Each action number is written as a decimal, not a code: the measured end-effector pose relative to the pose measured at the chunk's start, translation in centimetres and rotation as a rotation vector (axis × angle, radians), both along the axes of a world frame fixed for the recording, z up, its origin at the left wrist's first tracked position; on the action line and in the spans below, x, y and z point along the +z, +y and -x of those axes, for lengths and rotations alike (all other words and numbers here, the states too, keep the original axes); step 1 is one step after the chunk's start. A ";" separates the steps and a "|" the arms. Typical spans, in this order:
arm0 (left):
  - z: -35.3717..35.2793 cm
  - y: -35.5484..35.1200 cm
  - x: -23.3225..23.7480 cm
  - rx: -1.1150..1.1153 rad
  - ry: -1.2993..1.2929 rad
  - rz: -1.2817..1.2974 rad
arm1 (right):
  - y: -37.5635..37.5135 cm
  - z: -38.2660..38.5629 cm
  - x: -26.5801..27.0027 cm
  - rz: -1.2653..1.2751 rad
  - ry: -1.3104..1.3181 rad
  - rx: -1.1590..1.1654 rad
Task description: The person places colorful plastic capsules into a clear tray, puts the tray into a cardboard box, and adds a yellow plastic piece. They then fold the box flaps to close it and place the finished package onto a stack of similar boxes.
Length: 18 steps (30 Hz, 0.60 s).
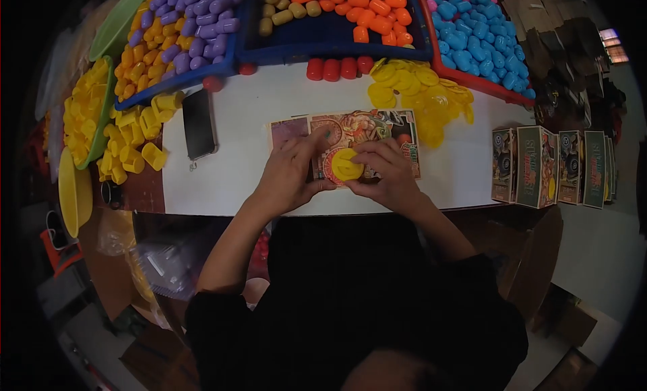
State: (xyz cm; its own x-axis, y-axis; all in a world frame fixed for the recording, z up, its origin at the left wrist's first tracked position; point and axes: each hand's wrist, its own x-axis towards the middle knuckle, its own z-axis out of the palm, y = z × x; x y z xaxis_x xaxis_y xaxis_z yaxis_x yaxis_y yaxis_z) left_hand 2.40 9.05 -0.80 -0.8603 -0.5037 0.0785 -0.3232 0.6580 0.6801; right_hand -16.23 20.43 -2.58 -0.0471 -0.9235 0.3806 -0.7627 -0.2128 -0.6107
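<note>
A flat, colourfully printed cardboard piece (367, 125) lies on the white table top in front of me. A yellow plastic disc (346, 164) with a raised middle is pinched in my right hand (389, 176), low over the print. My left hand (291, 172) rests at the left part of the cardboard. Its fingers are stretched and apart, with the thumb pointing toward the disc. A loose heap of yellow discs (424, 98) lies just beyond the cardboard, on the right.
Behind are a blue tray (330, 52) of orange and tan capsules, purple and orange ones at left, and a red tray (472, 83) of blue ones. Red capsules (339, 69) line the tray edge. Left: a phone (199, 125), yellow cups (138, 138). Right: printed boxes (536, 165).
</note>
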 end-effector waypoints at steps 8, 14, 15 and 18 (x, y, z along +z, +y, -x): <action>0.5 -0.7 -0.4 0.099 0.026 -0.087 | -0.3 -0.5 0.0 -0.059 -0.033 0.082; 4.4 -3.1 1.0 -0.063 -0.310 -0.145 | -2.9 2.9 1.1 -0.478 -0.063 0.382; 4.9 -3.3 1.4 -0.080 -0.430 -0.133 | -3.0 2.6 1.1 -0.475 -0.062 0.384; 5.2 -3.4 1.8 -0.090 -0.531 -0.043 | -3.1 0.4 1.4 -0.581 0.278 0.341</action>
State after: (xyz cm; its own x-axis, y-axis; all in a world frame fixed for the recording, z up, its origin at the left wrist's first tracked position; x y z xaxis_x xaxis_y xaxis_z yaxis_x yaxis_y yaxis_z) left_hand -2.84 5.63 0.98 -0.8157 -0.4196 -0.3982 -0.5739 0.6739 0.4653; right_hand -16.61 17.29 -1.17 0.3065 -0.9262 -0.2194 -0.8554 -0.1669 -0.4904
